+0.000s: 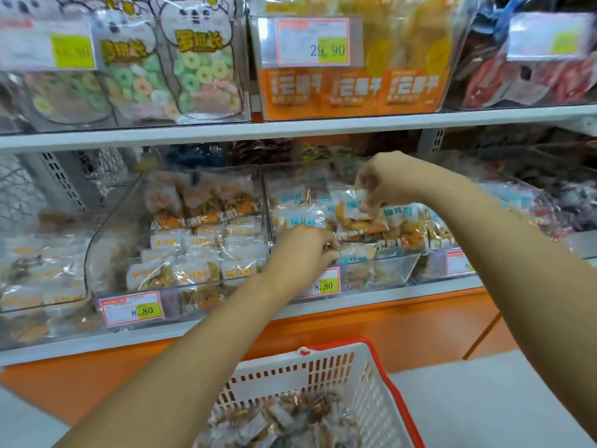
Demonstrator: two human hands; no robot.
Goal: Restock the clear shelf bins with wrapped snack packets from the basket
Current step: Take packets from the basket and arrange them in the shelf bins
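A white basket with a red rim point(352, 360) stands below me, holding several wrapped snack packets point(284, 421). Two clear shelf bins sit on the lower shelf: the left bin point(106, 227) with orange-labelled packets and the middle bin point(387, 270) piled with blue-labelled packets. My right hand point(384, 182) reaches over the middle bin and pinches a blue-labelled packet point(353, 206) by its top edge. My left hand point(300, 253) is at the front of the same bin, fingers curled on a packet there; the packet is mostly hidden.
A further clear bin point(484, 221) stands to the right and another at the far left point(38, 270). Price tags point(132, 308) hang on the shelf front. The upper shelf point(290, 126) carries ring candy bags and orange fruit packs. Below is an orange cabinet front point(387, 321).
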